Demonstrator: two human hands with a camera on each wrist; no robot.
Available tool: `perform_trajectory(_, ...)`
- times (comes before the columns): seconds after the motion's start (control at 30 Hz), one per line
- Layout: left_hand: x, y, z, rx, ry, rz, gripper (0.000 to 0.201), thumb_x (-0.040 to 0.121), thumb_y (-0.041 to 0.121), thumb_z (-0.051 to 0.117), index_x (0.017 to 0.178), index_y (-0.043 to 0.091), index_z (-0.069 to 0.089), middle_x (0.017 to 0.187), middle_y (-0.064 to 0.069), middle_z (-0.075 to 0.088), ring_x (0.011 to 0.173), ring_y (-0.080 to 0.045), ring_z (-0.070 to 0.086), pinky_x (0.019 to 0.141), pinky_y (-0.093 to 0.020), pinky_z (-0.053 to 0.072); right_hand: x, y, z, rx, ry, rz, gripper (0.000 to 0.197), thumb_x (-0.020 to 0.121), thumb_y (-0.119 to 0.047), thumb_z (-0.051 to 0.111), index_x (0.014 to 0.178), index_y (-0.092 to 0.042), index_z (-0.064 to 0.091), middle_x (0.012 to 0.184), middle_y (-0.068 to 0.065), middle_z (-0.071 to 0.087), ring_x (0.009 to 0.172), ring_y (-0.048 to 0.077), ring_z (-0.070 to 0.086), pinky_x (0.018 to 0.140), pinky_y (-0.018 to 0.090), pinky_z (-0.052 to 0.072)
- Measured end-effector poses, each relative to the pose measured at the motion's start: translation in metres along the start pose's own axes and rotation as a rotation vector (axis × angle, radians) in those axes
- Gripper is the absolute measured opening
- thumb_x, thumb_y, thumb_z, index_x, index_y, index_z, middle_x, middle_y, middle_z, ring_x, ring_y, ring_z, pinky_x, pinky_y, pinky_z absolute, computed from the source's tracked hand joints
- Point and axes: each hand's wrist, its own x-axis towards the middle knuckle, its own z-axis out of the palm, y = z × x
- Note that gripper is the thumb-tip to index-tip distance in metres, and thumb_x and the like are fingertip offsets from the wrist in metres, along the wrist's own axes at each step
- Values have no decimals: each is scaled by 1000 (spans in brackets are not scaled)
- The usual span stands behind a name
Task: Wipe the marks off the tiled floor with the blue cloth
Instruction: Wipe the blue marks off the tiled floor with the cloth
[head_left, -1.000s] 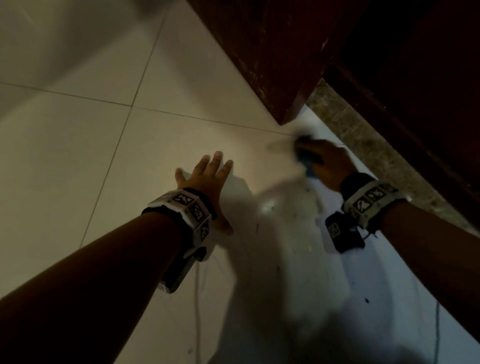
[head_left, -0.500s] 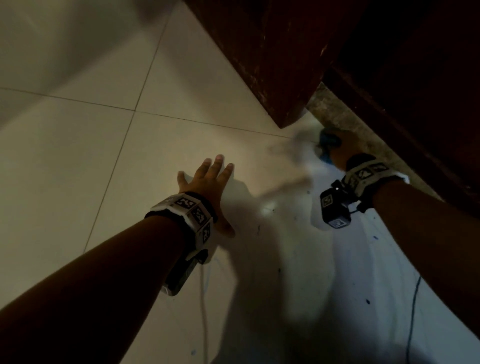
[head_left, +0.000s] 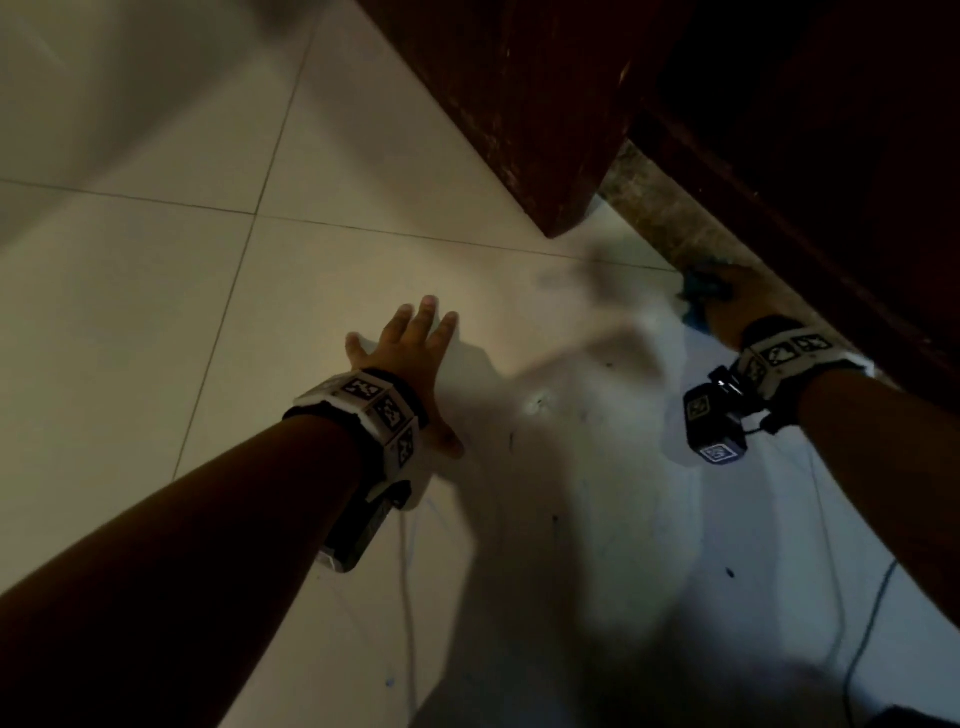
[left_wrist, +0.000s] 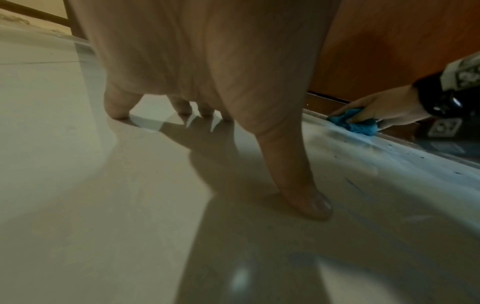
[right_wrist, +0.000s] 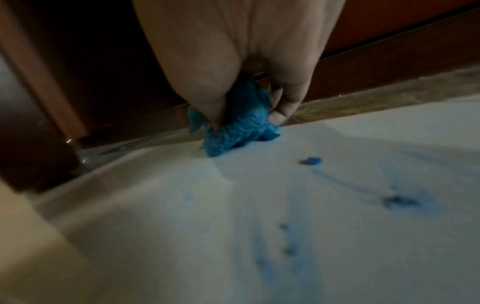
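The floor (right_wrist: 155, 205) carries blue marks (right_wrist: 397, 201). The right hand (right_wrist: 233, 61) clenches the cloth (right_wrist: 233, 127) by the wood; the left hand (head_left: 410, 353) lies flat, fingers released. Wiping could smear marks wider.

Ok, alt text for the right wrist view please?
The right hand grips a bunched blue cloth against the tiled floor beside a dark wooden base. Blue marks dot the tiles nearby.

Two hands (head_left: 410, 358) (head_left: 727, 317), one blue cloth (right_wrist: 239, 127), two wristbands (head_left: 371, 410) (head_left: 784, 358).
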Motion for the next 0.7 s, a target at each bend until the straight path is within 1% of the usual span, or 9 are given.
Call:
perform_trajectory(0.1,1,-2,1,-8,1,3,145,52,60,85,150,32,-18,157,5,-27,147,-20,-16,111,-66,8,-14,-13,24,-27,5,-144,24,94,-6,38,77,-19,49,58,-8,51,57,8,43,57,22,45)
perform_trajectory(0.17,2,-3,2,-7,3,6,146,51,61,85,150,32,-18,157,6,-27,147,-20,-16,111,-66,9,-35,-21,49,-198,-84,-359,25,87,2,50,104,-10,65,99,-2,65,93,14,51,82,29,50)
perform_trajectory(0.2,2,-3,2,-3,6,8,147,50,61,85,150,32,-18,157,6,-27,147,-20,-16,111,-66,9,-39,-23,58,-282,-133,-431,39,83,8,54,118,-8,62,119,1,57,108,15,46,95,31,44)
perform_trajectory(0.27,2,-2,2,-6,6,8,147,50,61,85,150,32,-18,157,6,-27,147,-20,-16,112,-66,9,-34,-14,60,-273,-171,-454,47,84,8,54,127,-11,57,125,1,51,111,15,47,95,31,43)
perform_trajectory(0.37,1,-2,3,-6,2,0,146,51,61,85,150,32,-18,157,6,-27,147,-20,-16,111,-66,9,0,-9,46,-157,-23,-159,18,93,-13,51,108,-15,62,99,5,57,91,22,57,65,27,51)
perform_trajectory(0.43,1,-1,2,2,2,-2,146,51,62,84,150,31,-18,157,5,-27,147,-21,-15,111,-66,9,9,-16,43,-28,14,18,20,92,-14,50,109,-15,61,107,12,58,99,28,56,75,31,50)
perform_trajectory(0.5,1,-1,2,5,3,2,146,52,62,84,150,31,-19,157,5,-27,147,-21,-16,111,-66,9,-8,-32,54,-212,-24,-88,38,89,-9,53,126,-17,56,127,11,54,113,29,52,92,36,44)
perform_trajectory(0.63,0,-3,4,1,15,8,145,52,64,83,150,32,-18,158,5,-26,147,-21,-15,111,-66,9,-51,-44,82,-248,-257,-599,54,78,11,60,128,-10,56,136,13,49,122,23,45,104,28,36)
perform_trajectory(0.7,-1,-3,4,6,21,14,144,52,65,82,151,31,-16,158,5,-25,148,-21,-14,112,-66,9,-40,-41,79,-441,-246,-650,53,82,4,59,129,-19,56,139,9,47,124,27,46,105,33,36)
